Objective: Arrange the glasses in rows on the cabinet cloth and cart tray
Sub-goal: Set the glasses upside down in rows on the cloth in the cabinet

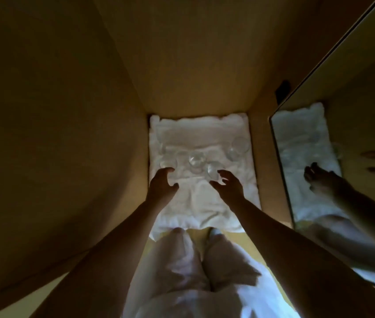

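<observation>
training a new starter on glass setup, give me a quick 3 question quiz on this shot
1. True or false: the glasses stand on bare wood.
2. What on the right reflects the cloth and a hand? A) a mirrored panel B) a window C) a metal tray
3. Fill in: the left hand and right hand are both ___, holding nothing.

Key: 1 false, they stand on the white cloth. 2 A. 3 open, with the fingers spread just short of the nearest glasses.
</observation>
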A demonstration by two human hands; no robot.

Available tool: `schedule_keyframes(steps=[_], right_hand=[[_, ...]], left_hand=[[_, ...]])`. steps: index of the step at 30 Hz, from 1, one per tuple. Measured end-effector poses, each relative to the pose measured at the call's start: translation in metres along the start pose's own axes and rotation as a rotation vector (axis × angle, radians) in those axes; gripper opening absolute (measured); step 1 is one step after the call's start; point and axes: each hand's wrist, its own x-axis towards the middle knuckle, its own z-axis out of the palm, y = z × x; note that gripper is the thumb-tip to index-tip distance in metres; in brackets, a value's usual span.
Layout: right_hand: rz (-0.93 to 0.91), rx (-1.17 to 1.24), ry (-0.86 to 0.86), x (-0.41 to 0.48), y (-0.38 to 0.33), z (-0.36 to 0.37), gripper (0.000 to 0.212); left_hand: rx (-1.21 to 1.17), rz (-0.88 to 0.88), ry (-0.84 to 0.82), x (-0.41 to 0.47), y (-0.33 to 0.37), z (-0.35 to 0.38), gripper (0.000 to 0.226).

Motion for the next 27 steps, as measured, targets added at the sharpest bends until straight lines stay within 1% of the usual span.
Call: schedule_keyframes(steps=[2,5,8,11,13,18,20,22,25,27], right_hand=[[-0.092,-0.142,0.013,0.014,0.011,0.01,0.049],[-0.195,-0.324,-0.04,0.037,0.025,0.021,0.052],[-0.19,-0.448,-0.078,0.063,0.04,0.029,0.054],[-0.123,-0.576,-0.155,0.083,0.052,0.035,0.049],[-0.129,-0.668,-0.189,0.089,0.058,0.039,0.045],[-0.188,-0.793,-0.14,0.094,0.061,0.045,0.031],[-0.181,-0.813,-0.144,0.095,0.058,0.044,0.028],[-0.15,-0.794,-0.154,0.094,0.056,0.043,0.026],[-0.094,-0.696,-0.105,0.091,0.053,0.038,0.023],[-0.061,-0.61,-0.06,0.086,0.052,0.034,0.021]], left_hand=[[0.072,0.041,0.016,0.015,-0.011,0.01,0.05],[0.201,0.073,0.041,0.038,-0.027,0.029,0.052],[0.26,0.091,0.012,0.06,-0.034,0.046,0.053],[0.224,0.052,-0.029,0.081,-0.041,0.056,0.049],[0.191,0.01,-0.029,0.093,-0.048,0.062,0.042],[0.276,0.013,-0.001,0.109,-0.058,0.071,0.026],[0.328,0.001,-0.003,0.11,-0.058,0.073,0.019],[0.375,-0.029,-0.031,0.106,-0.057,0.075,0.017],[0.399,-0.075,-0.027,0.098,-0.055,0.069,0.022],[0.335,-0.132,-0.014,0.092,-0.055,0.061,0.026]])
